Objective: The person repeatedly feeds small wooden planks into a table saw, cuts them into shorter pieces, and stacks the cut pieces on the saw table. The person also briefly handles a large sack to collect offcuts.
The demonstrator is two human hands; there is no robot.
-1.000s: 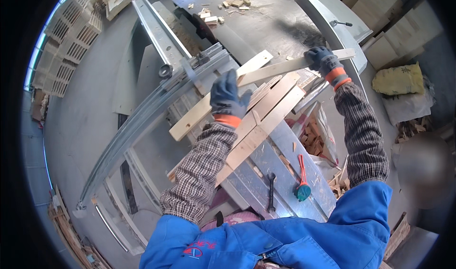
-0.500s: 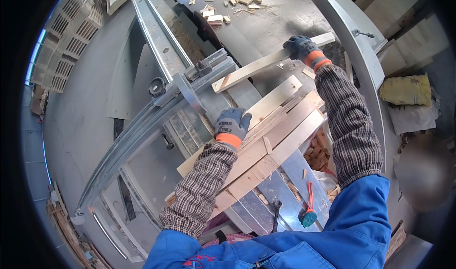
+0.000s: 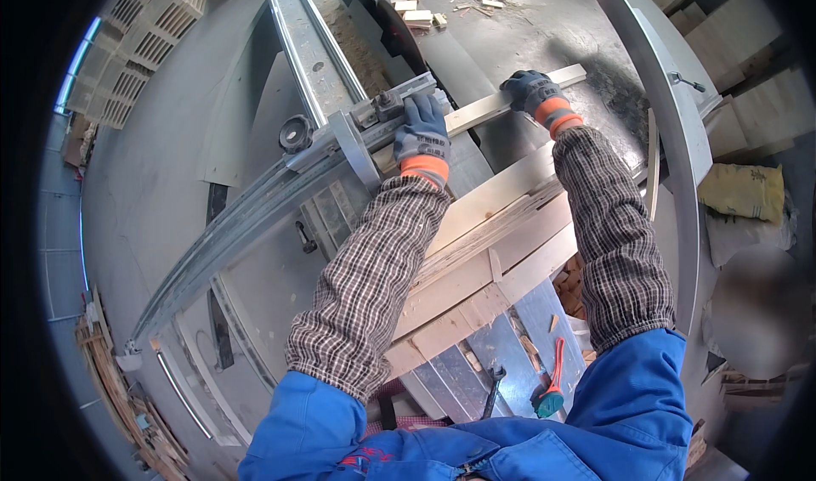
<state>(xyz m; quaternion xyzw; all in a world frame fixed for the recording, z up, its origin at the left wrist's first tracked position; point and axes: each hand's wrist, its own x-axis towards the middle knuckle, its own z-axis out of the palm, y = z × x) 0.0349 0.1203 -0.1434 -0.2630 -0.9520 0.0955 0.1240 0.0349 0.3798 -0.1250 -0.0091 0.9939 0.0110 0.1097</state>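
A pale wooden strip (image 3: 476, 114) lies slantwise over the metal saw table, its near-left end partly hidden under my left hand. My left hand (image 3: 422, 132), in a grey-blue glove with an orange cuff, is wrapped over that end, fingertips against the metal fence (image 3: 374, 116). Toward the strip's far right end, my right hand (image 3: 534, 95), gloved alike, grips it with curled fingers. A stack of longer boards (image 3: 489, 251) lies below both hands, closer to my body. Just beyond the fence stands a dark saw blade (image 3: 401, 39), seen nearly edge-on.
Wood offcuts (image 3: 416, 18) are scattered on the far table. A long metal rail (image 3: 314, 56) runs away at upper left, with a black knob (image 3: 296, 134) beside the fence. Near my body lie a wrench (image 3: 493, 392) and a red-handled brush (image 3: 552, 387). A yellow sack (image 3: 741, 192) sits at right.
My left hand has moved up and right from the board stack onto the strip's near end by the fence. My right hand still holds the strip, which lies closer to the fence.
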